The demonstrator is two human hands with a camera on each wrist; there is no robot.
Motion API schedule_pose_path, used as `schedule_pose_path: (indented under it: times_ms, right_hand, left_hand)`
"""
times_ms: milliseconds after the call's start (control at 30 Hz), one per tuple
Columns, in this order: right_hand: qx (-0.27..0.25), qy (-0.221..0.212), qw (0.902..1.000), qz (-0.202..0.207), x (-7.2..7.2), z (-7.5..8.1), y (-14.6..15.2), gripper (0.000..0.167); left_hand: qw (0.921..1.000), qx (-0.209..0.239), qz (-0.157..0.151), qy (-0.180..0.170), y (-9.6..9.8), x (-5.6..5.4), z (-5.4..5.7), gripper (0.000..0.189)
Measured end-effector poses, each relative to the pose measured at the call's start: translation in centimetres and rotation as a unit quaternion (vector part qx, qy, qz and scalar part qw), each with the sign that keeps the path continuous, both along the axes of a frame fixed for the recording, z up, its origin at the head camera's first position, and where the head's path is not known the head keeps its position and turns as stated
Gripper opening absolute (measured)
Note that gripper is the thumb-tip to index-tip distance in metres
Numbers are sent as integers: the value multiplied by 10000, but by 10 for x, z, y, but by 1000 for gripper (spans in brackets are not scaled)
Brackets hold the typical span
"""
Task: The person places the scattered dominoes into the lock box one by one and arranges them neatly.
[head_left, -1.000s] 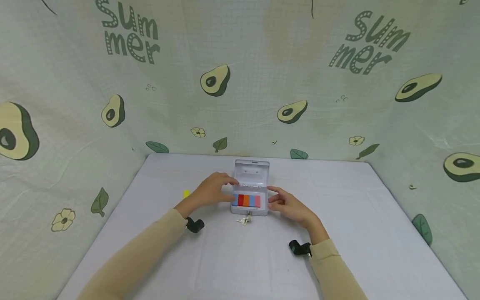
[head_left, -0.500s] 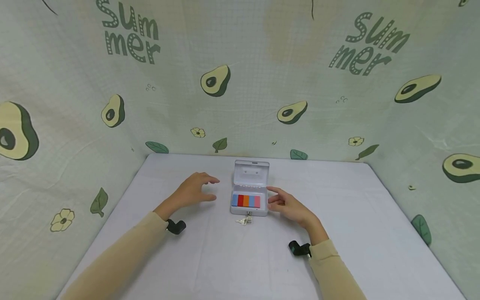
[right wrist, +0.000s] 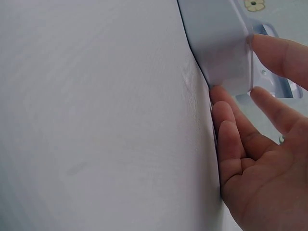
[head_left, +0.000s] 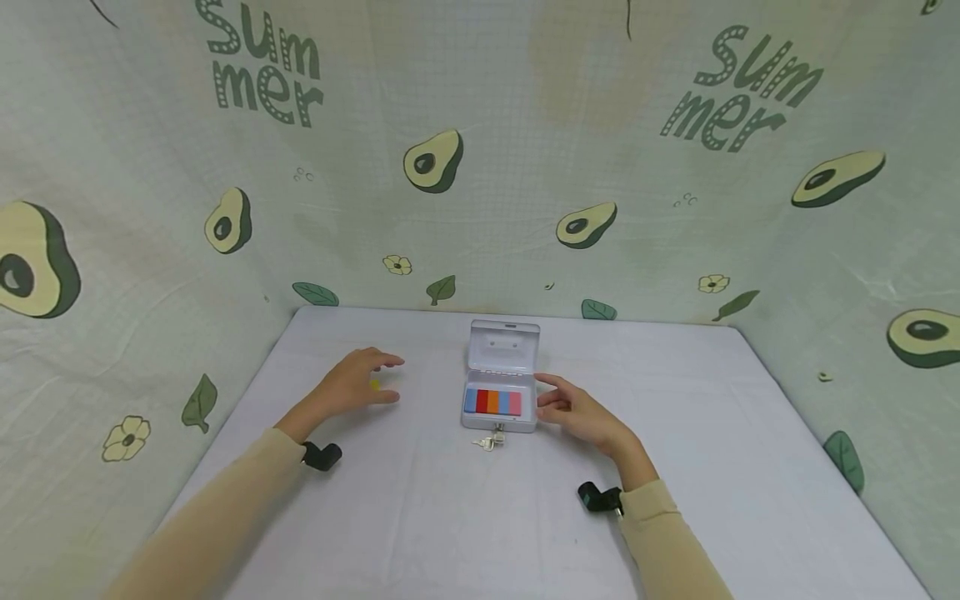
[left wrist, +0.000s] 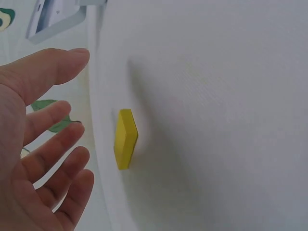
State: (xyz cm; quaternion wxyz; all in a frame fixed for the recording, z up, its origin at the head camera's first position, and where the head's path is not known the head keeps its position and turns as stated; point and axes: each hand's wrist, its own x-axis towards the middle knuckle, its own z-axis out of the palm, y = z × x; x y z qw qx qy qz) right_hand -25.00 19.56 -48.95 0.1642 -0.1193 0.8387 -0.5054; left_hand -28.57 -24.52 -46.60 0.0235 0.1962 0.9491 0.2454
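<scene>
A small light-grey cash box [head_left: 498, 422] stands with its lid [head_left: 504, 346] raised. Inside lies a row of several flat coloured blocks [head_left: 492, 402], blue, red, orange and pink. My left hand [head_left: 347, 383] is held over the table left of the box, thumb and fingers spread with nothing between them. Close to it a yellow block [left wrist: 125, 139] lies on the cloth, partly hidden by that hand in the head view. At the box's right side my right hand [head_left: 581, 414] rests; its thumb and index fingertip touch the rim in the right wrist view, the other fingers low beside the wall.
Keys [head_left: 487, 442] hang at the lock on the box's front and lie on the white tablecloth [head_left: 480, 517]. Patterned fabric walls [head_left: 510, 167] with avocado prints enclose the table at the back and both sides.
My left hand has moved left, away from the box and its blue block, to beside the yellow block. My right hand has stayed at the box's right side.
</scene>
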Motion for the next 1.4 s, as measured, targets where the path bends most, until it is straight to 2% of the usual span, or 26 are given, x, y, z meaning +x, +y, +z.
schedule_pose_path:
  times_ms: [167,633,1067,1400]
  right_hand:
    - [27,7,10000,14,0,-1,0,67]
    - [-5,26,10000,19,1,0,-1,68]
    - [-19,-18,10000,-12,0,1,-1,67]
    - [-53,-60,10000,-6,1,2,-1,68]
  left_hand:
    - [9998,-158,110,-53,-12,0,-7,63]
    - [9996,-221,159,-20,-30,4,-15,61]
    - [9994,-234,237,12,-30,6,-14,44]
    - [9992,-209,341,25,-26,6,-13,40]
